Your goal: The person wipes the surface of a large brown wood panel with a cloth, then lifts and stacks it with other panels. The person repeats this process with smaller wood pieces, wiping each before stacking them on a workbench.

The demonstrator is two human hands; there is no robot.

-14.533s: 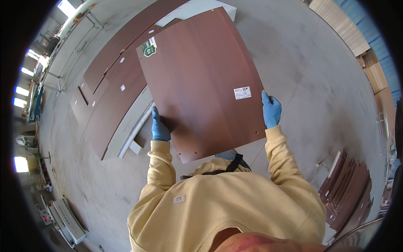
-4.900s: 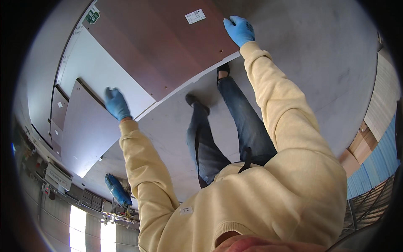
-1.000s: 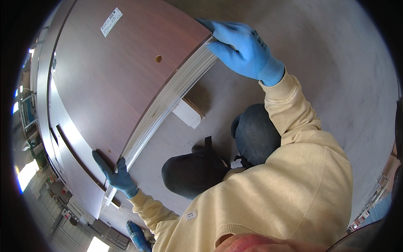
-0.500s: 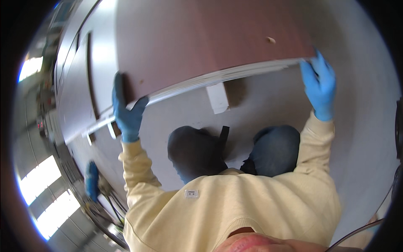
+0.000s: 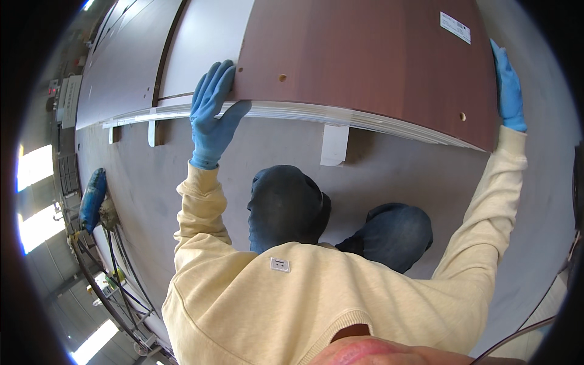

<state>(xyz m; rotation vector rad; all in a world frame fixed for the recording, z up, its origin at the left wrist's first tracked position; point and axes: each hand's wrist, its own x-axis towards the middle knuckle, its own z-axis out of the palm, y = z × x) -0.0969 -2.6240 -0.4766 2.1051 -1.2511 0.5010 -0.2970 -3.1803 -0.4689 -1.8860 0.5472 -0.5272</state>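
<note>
A reddish-brown wood-grain panel (image 5: 365, 61) lies flat on top of a stack of thin panels (image 5: 298, 114) in front of me. Small round holes mark its surface, and a white label (image 5: 455, 27) is stuck near its far right corner. My left hand (image 5: 211, 112), in a blue glove, rests against the panel's left edge with fingers stretched and thumb spread along the near edge. Against the right edge lies my right hand (image 5: 510, 88), also blue-gloved, its fingers extended flat along the side. Neither hand is wrapped round anything.
To the left a pale panel (image 5: 204, 45) and another brown panel (image 5: 125, 67) lie alongside. White-faced support blocks (image 5: 334, 146) hold the stack off the grey floor (image 5: 292, 149). A blue cylindrical object (image 5: 93, 199) and dark hoses (image 5: 115, 261) are at the far left.
My right hand has shifted from the near right corner to farther along the right edge. My left hand stays at the left edge. The view has turned, and the label now shows.
</note>
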